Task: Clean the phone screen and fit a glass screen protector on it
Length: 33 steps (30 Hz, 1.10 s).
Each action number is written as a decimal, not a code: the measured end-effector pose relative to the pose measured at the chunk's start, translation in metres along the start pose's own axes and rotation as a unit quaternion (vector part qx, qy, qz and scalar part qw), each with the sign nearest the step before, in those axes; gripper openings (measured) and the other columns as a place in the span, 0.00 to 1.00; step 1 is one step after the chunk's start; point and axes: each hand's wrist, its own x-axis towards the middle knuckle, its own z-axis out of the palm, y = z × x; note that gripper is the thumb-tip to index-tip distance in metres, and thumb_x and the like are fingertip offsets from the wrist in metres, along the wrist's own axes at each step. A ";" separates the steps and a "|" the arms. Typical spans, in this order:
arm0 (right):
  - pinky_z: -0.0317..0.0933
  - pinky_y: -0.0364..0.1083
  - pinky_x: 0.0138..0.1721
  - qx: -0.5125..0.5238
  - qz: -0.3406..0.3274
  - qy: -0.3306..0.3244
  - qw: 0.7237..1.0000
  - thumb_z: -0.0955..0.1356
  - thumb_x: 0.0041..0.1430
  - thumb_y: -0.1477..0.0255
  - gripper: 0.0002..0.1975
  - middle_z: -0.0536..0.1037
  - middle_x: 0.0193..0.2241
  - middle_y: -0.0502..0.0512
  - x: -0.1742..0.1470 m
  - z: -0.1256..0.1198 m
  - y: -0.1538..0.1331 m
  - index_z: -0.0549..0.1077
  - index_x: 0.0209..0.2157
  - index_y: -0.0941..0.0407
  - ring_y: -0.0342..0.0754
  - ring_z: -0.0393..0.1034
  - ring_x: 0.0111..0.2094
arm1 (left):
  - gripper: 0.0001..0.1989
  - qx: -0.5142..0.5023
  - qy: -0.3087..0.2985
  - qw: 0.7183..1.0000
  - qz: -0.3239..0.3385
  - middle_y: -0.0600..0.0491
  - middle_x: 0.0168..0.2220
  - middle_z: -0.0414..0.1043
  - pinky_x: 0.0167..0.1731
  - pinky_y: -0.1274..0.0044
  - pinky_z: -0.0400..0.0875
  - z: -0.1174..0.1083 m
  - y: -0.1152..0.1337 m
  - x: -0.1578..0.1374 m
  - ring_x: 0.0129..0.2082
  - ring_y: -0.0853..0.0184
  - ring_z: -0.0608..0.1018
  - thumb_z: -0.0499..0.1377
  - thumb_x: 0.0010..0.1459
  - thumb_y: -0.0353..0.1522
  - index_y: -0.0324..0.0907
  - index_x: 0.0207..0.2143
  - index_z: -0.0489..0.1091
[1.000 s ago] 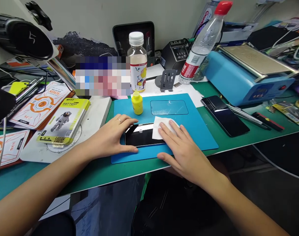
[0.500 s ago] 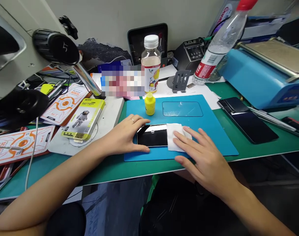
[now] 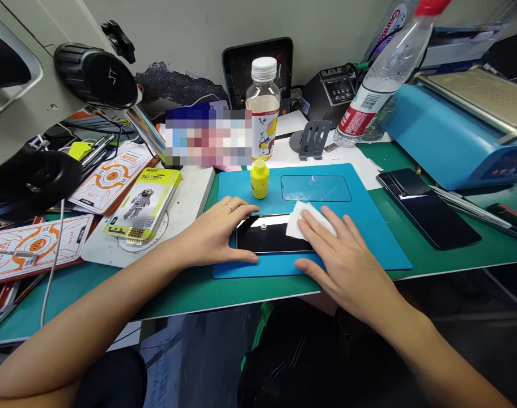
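Observation:
A black-faced smartphone (image 3: 267,237) lies flat on a blue mat (image 3: 369,249). My left hand (image 3: 218,231) grips its left end, thumb on the near long edge and fingers on the far one. My right hand (image 3: 341,255) presses a white wipe (image 3: 295,222) onto the phone's right part with its fingertips, the thumb apart from them. Hand and wipe hide the phone's right end. Beyond the phone, a clear screen protector with a black border (image 3: 316,188) lies on the mat, with a small yellow bottle (image 3: 259,180) upright to its left.
A drink bottle (image 3: 263,113) and a phone stand (image 3: 316,141) are behind the mat. Right are a leaning water bottle (image 3: 369,96), a blue machine (image 3: 445,130) and a dark phone (image 3: 437,215). Left are a battery box (image 3: 143,204), screen boxes (image 3: 37,246) and a microscope arm (image 3: 97,76).
My right hand has slid the wipe a little up and to the left, toward the phone's far edge, and the wipe has turned. More of the phone's near side shows. My left hand stays put.

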 end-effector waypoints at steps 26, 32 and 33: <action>0.58 0.69 0.66 -0.054 -0.063 -0.064 0.995 0.59 0.72 0.50 0.42 0.61 0.70 0.79 0.008 -0.001 -0.015 0.60 0.68 0.74 0.69 0.56 0.71 | 0.40 0.011 0.004 1.000 0.011 0.43 0.59 0.69 0.57 0.58 0.70 0.003 -0.003 -0.001 0.56 0.51 0.72 0.66 0.57 0.56 0.45 0.63 0.62; 0.56 0.70 0.67 -0.079 -0.062 -0.063 0.993 0.55 0.73 0.50 0.40 0.65 0.68 0.78 -0.001 -0.007 -0.028 0.64 0.67 0.72 0.68 0.61 0.69 | 0.39 0.008 0.006 1.000 0.014 0.44 0.59 0.70 0.58 0.58 0.70 0.004 -0.004 -0.001 0.57 0.50 0.73 0.66 0.57 0.55 0.46 0.63 0.62; 0.56 0.70 0.67 -0.084 -0.057 -0.063 0.993 0.55 0.74 0.51 0.40 0.65 0.67 0.79 0.001 -0.006 -0.028 0.64 0.66 0.73 0.68 0.61 0.69 | 0.40 0.009 0.007 1.000 0.014 0.44 0.59 0.70 0.57 0.58 0.70 0.004 -0.004 -0.001 0.56 0.50 0.73 0.67 0.57 0.55 0.46 0.63 0.62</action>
